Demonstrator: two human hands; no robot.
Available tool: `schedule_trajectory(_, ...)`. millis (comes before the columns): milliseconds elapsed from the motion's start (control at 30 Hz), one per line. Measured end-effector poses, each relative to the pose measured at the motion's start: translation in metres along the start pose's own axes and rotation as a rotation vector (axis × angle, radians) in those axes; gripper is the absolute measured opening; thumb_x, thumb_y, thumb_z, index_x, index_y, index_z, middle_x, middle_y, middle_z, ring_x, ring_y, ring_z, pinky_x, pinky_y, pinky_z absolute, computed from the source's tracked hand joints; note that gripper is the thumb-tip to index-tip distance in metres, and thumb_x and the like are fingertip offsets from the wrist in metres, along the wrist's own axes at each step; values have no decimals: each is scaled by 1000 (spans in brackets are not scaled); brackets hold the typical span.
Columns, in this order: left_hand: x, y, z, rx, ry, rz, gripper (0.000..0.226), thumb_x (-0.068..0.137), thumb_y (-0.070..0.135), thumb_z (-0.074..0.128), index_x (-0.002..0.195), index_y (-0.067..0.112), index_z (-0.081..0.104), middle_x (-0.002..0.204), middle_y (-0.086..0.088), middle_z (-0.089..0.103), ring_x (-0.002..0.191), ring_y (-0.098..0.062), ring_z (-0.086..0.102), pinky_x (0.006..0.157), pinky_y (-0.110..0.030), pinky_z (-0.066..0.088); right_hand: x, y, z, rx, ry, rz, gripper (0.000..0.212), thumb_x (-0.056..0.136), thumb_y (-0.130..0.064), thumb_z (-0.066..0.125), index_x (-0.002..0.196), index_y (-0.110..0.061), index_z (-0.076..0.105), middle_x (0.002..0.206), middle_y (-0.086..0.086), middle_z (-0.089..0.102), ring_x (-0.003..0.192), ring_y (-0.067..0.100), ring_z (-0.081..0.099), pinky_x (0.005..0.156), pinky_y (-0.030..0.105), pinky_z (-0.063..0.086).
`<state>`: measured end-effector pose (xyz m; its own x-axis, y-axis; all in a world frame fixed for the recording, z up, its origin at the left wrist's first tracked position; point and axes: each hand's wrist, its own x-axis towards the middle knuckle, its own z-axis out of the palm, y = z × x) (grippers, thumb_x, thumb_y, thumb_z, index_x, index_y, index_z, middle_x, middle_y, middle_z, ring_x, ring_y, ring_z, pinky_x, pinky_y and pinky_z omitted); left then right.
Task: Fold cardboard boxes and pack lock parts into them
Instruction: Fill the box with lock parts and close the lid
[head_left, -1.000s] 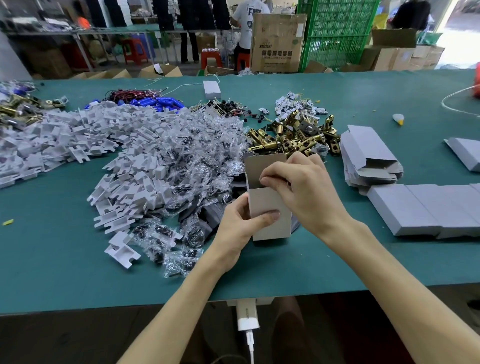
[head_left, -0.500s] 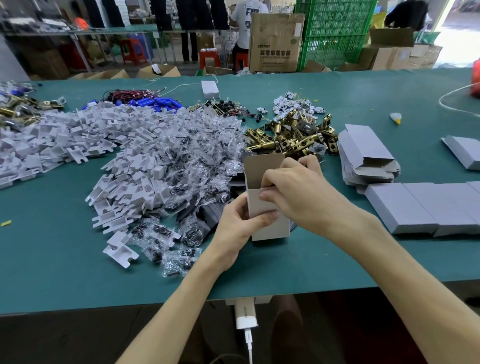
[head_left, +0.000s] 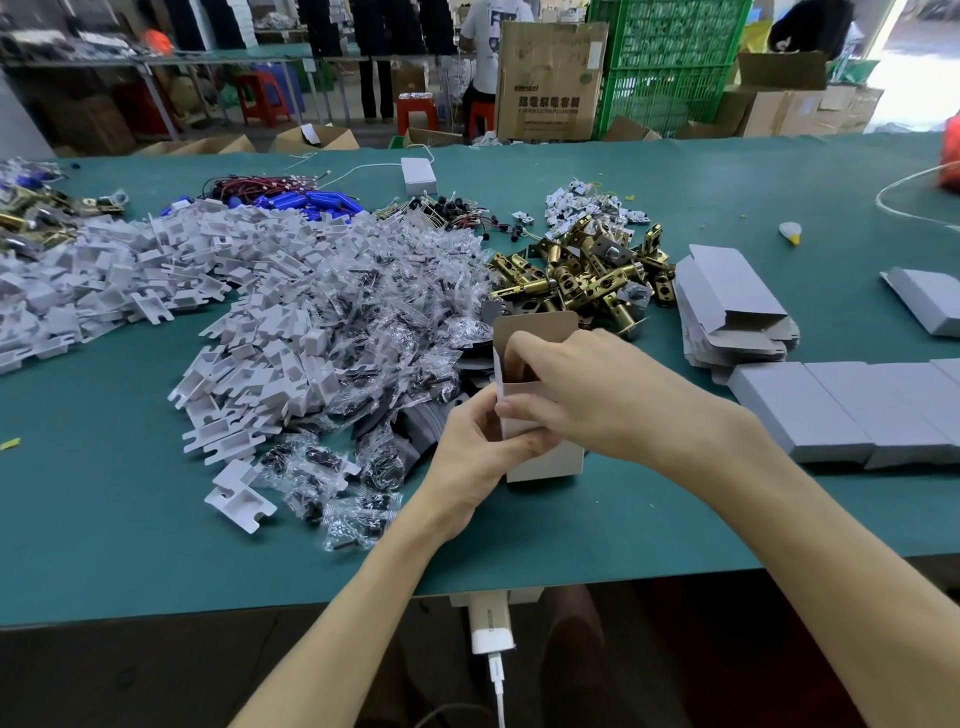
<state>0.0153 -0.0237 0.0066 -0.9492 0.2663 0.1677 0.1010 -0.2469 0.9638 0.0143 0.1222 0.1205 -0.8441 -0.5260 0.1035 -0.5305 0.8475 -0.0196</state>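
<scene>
Green counter (head_left: 130, 545): white plastic inserts (head_left: 249, 291) toward the left edge, bagged parts (head_left: 395, 312) and brass latches (head_left: 582, 275) mid-counter, grey boxes (head_left: 841, 410) by the right edge.

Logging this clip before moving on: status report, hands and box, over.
Left hand grips box, upright on table. Right hand pinches its front wall, fingers inside open top. Bagged parts close at left, not blocking.

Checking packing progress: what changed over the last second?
The right hand has edged left and down: its fingers now curl into the open top of the small box, thumb on the front wall. Whether it holds a part is hidden. The left hand still grips the box's lower side; the box stands upright on the same spot of the table, and the piles of parts are unmoved.
</scene>
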Motion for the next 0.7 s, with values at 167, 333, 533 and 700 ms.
schedule_trajectory(167, 0, 1, 1, 8, 8, 7, 35, 85, -5, 80, 117, 8, 71, 107, -9, 76, 100, -18, 70, 86, -29, 58, -7, 1, -1, 163, -33, 60, 26, 98, -35, 59, 99, -16, 41, 91, 8, 58, 87, 36, 59, 70, 45, 48)
schedule_trajectory(333, 0, -1, 2, -5, 30, 34, 34, 84, -6, 80, 115, 7, 71, 103, -7, 76, 96, -16, 70, 83, -27, 57, -12, -1, -4, 262, -11, 76, 25, 96, -30, 62, 102, -14, 42, 93, 8, 59, 88, 36, 59, 76, 49, 50)
schedule_trajectory(533, -1, 0, 1, -7, -10, 50, 36, 89, -6, 75, 121, 8, 69, 108, -3, 78, 101, -13, 71, 84, -24, 56, -18, -10, -5, -9, -14, 49, 40, 92, -31, 64, 92, -17, 26, 71, 0, 39, 73, 32, 50, 53, 33, 19)
schedule_trajectory(700, -2, 2, 1, -22, -15, 44, 35, 89, -2, 77, 119, 13, 71, 108, -4, 77, 100, -14, 71, 83, -24, 56, -23, -10, -6, -65, 20, 30, 32, 97, -32, 58, 92, -17, 30, 72, -3, 40, 80, 27, 49, 67, 30, 12)
